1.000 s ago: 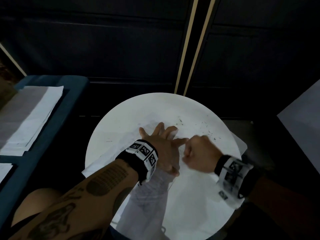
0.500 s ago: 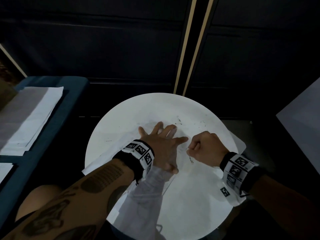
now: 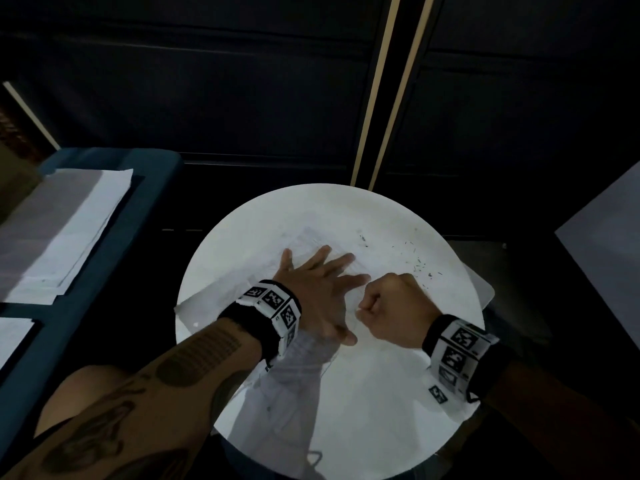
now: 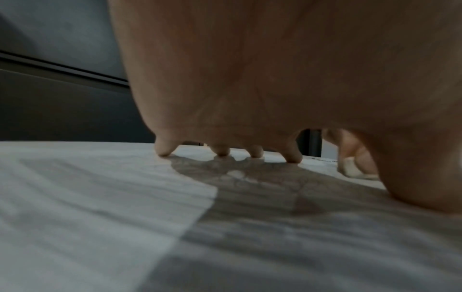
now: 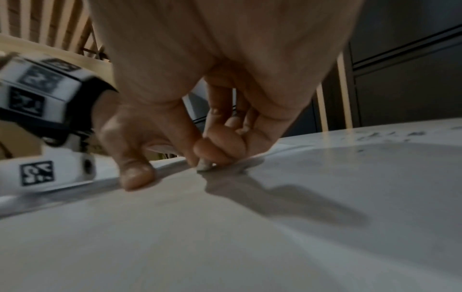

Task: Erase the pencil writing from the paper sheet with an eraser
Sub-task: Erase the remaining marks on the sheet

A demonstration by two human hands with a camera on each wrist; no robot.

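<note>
Head view: we press our left hand (image 3: 313,289) flat, fingers spread, on the creased white paper sheet (image 3: 242,271).
At three o'clock, our right hand (image 3: 391,310) pinches a small grey-white eraser (image 5: 204,165) against the sheet on the round white worktop (image 3: 381,410).

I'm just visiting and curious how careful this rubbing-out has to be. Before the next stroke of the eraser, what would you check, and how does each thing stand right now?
1. Paper sheet pinned down: ok. The left hand lies spread on it, fingertips pressing.
2. Eraser gripped: ok. The right hand pinches it, tip on the sheet.
3. Hands apart: ok, but close; the eraser works right beside the left thumb.
4. Sheet flat: not ok; wrinkles show near the left hand.
5. Crumbs out of the way: ok; they lie on the round table, past the right hand.
6. Writing left to erase: cannot tell; too faint.
</note>
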